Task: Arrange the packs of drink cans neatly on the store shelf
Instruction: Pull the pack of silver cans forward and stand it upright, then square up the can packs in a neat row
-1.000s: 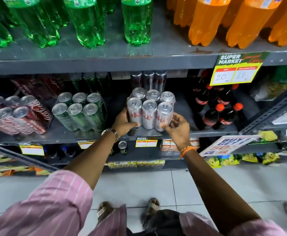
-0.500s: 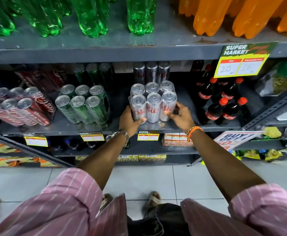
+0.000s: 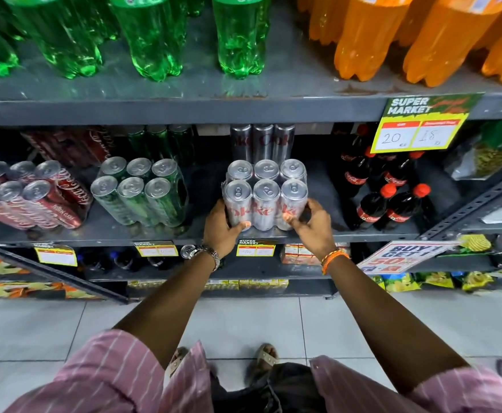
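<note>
Hands are clasping the silver pack (image 3: 266, 201) at the shelf (image 3: 166, 235) front: left hand (image 3: 223, 226) and right hand (image 3: 310, 223) are gripping opposite sides, probably for squaring it against the green pack (image 3: 141, 193).

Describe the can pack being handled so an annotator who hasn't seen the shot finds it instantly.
Find the grey middle shelf, below the green and orange bottles. Three six-packs stand along its front: red at left, green next, silver beside the cola bottles. The target is the silver six-pack, the only one gripped, with the left hand and right hand on its sides.
</note>
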{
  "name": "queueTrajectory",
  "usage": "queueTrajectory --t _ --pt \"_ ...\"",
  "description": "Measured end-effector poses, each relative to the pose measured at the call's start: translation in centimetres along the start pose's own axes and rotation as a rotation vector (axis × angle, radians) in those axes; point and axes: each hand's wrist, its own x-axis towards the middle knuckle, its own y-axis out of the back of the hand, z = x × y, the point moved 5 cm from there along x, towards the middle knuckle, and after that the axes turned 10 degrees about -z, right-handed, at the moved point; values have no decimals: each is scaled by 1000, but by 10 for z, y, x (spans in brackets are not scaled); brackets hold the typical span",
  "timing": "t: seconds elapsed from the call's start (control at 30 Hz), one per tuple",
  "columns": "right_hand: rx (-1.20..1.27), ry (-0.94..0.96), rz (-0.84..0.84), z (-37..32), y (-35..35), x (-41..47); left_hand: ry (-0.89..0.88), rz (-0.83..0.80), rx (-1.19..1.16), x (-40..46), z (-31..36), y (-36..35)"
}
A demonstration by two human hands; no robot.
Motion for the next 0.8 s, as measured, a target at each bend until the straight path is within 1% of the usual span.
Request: queueTrajectory --t 0.27,0.63,0.67,0.7,0.73,0.8 --pt "26 29 4 2 -1 -2 8 -16 -34 2 -3 -1" --pt "114 -26 25 7 -9 -7 2 -38 -28 0 -5 0" --pt "144 -30 56 5 -11 -11 -6 -40 -12 -1 -4 0" --pt "145 -12 120 2 -13 -18 -13 -35 -1 -3 -4 1" --pt "101 33 219 -6 -14 -26 -28 -20 -5 -6 -3 4" --pt "-70 188 432 -29 -16 -43 -79 50 -38 -20 1 19"
